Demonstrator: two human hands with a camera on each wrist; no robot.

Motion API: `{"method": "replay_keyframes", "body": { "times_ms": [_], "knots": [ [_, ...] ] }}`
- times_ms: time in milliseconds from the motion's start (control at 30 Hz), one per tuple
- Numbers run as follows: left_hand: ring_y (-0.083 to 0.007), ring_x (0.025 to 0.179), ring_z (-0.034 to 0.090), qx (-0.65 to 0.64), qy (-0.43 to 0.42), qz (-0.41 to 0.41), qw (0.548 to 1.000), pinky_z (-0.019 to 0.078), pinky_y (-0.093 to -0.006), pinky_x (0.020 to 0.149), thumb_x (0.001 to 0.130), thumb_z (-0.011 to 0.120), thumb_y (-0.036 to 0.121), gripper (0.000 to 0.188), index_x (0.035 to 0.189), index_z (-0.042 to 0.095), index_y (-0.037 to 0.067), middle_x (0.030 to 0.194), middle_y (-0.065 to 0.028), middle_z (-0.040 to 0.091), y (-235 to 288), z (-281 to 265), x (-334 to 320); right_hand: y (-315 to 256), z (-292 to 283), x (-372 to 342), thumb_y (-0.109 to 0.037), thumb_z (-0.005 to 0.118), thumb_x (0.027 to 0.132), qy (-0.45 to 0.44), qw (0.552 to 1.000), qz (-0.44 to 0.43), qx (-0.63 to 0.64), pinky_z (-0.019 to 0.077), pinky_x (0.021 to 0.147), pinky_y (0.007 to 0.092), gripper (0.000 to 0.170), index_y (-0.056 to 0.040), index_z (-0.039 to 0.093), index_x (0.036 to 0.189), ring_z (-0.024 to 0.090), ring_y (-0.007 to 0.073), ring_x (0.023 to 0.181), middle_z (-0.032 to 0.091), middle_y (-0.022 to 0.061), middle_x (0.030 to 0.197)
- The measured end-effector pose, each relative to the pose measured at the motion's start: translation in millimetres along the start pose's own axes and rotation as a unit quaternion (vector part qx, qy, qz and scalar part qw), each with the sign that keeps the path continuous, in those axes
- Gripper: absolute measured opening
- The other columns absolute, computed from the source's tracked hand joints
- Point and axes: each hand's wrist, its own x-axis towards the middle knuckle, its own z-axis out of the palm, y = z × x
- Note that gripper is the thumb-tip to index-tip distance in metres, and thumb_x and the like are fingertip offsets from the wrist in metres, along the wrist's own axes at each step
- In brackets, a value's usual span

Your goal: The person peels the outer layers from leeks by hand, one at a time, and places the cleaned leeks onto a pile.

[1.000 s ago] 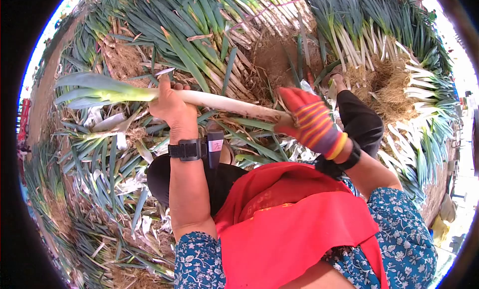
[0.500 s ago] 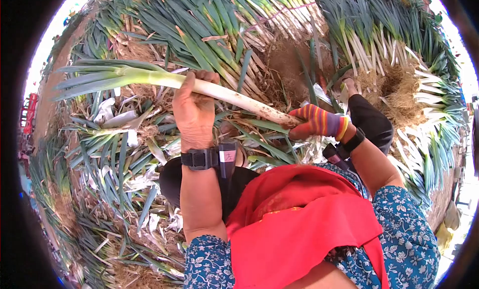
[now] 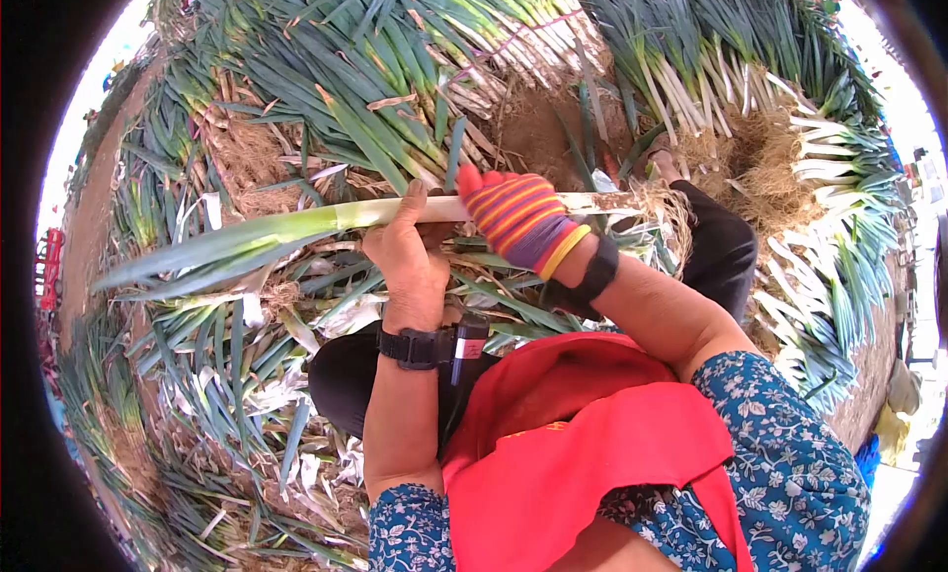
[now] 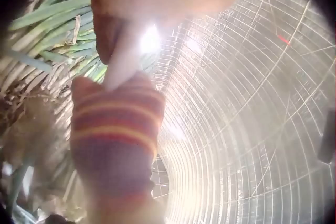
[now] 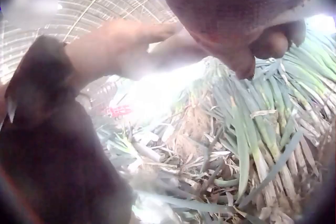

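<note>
One long leek (image 3: 357,214) is held crosswise before the body, its green leaves pointing left and a tuft of pale roots (image 3: 671,208) at the right end. My bare left hand (image 3: 407,256) grips the white stalk near where it turns green, thumb over the top. Close beside it, my right hand (image 3: 521,221), in a striped knitted glove, wraps the stalk farther toward the roots. The left wrist view shows the glove (image 4: 116,129) around the pale stalk just below the bare hand. Gloved fingers (image 5: 244,66) curl under the stalk in the right wrist view.
Stacked leeks (image 3: 365,108) lie at the back, and more with bushy roots (image 3: 780,182) line the right side. Loose leaves and peeled scraps (image 3: 267,374) litter the ground at left. A bent knee in black trousers (image 3: 719,231) is near the root end.
The gloved right hand has moved left from the root end to midway along the stalk, near the left hand. The roots now show. The left hand, after shifting right, sits lower on the stalk.
</note>
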Motion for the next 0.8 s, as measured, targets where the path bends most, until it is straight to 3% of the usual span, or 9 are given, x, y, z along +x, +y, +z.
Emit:
{"method": "replay_keyframes", "body": {
  "times_ms": [100,167,233,300,367,600,700,767,800],
  "knots": [
    [-0.0242,0.069,0.064,-0.024,0.023,0.001,0.999,0.0594,-0.0359,0.057,0.076,0.067,0.0,0.025,0.095,0.053,-0.007,0.088,-0.0151,0.06,6,-6,4,37,24,-39,-0.017,0.048,0.081,-0.084,0.994,0.058,0.044,0.0432,0.045,0.0374,0.019,-0.0054,0.051,0.096,0.056,0.0256,0.054,0.054,0.0068,0.063],
    [-0.025,0.07,0.064,-0.006,0.0,0.048,0.999,0.0599,-0.0371,0.059,0.075,0.068,0.0,0.024,0.093,0.053,-0.008,0.088,-0.0151,0.06,7,-10,2,57,34,-76,-0.024,0.049,0.083,0.006,0.999,-0.002,0.038,0.0437,0.046,0.0375,0.019,-0.008,0.052,0.092,0.058,0.0264,0.058,0.057,0.0079,0.067],
    [-0.0243,0.07,0.065,-0.012,0.001,0.057,0.998,0.0594,-0.0352,0.057,0.075,0.069,0.0,0.023,0.09,0.053,-0.008,0.085,-0.0151,0.061,8,-12,5,73,30,-99,-0.033,0.054,0.081,-0.105,0.993,0.041,0.042,0.0433,0.046,0.0377,0.027,-0.0069,0.052,0.09,0.059,0.0256,0.061,0.059,0.0091,0.07],
    [-0.0231,0.071,0.065,0.039,-0.029,0.065,0.997,0.0584,-0.0333,0.057,0.075,0.069,-0.001,0.022,0.09,0.053,-0.007,0.083,-0.0144,0.061,19,-12,5,76,30,-117,-0.041,0.057,0.079,-0.085,0.996,0.01,0.015,0.0434,0.048,0.0391,0.036,-0.0067,0.052,0.088,0.06,0.0273,0.061,0.059,0.0109,0.069],
    [-0.0238,0.073,0.064,0.056,-0.04,0.067,0.995,0.0574,-0.0348,0.06,0.077,0.068,0.003,0.022,0.091,0.053,-0.006,0.081,-0.0141,0.061,22,-15,8,68,-1,-106,-0.044,0.059,0.079,-0.191,0.963,0.096,0.162,0.044,0.051,0.0411,0.04,-0.006,0.052,0.09,0.059,0.0303,0.059,0.058,0.0118,0.065],
    [-0.0355,0.108,0.051,-0.183,-0.123,0.066,0.973,0.0458,-0.046,0.093,0.084,0.062,0.036,0.053,0.112,0.043,-0.004,0.111,-0.0205,0.047,55,-30,17,90,-15,-131,-0.038,0.076,0.067,-0.15,0.952,0.132,0.231,0.0438,0.053,0.0354,0.048,-0.0046,0.058,0.097,0.058,0.0281,0.058,0.058,0.0113,0.063],
    [-0.033,0.104,0.054,-0.113,-0.11,0.074,0.985,0.0463,-0.0481,0.089,0.084,0.062,0.04,0.054,0.115,0.046,-0.002,0.107,-0.0165,0.054,55,-34,21,96,-12,-147,-0.035,0.08,0.064,-0.283,0.918,0.179,0.213,0.0437,0.055,0.0343,0.052,-0.0044,0.059,0.1,0.058,0.0248,0.061,0.06,0.0113,0.066],
    [-0.0293,0.099,0.058,-0.115,-0.138,0.073,0.981,0.0518,-0.0468,0.078,0.083,0.066,0.031,0.048,0.114,0.048,-0.001,0.106,-0.0139,0.056,51,-32,23,96,-10,-143,-0.04,0.078,0.066,-0.362,0.84,0.205,0.348,0.0465,0.063,0.0302,0.06,-0.0018,0.059,0.107,0.061,0.0225,0.064,0.063,0.0129,0.072],
    [-0.0269,0.092,0.06,-0.074,-0.112,0.08,0.988,0.0538,-0.0441,0.071,0.082,0.067,0.027,0.046,0.113,0.049,-0.001,0.103,-0.012,0.058,49,-26,19,98,14,-152,-0.038,0.078,0.067,-0.295,0.905,0.092,0.291,0.0466,0.068,0.0318,0.063,-0.0015,0.055,0.113,0.061,0.0238,0.071,0.064,0.0136,0.079]
  ]
}}
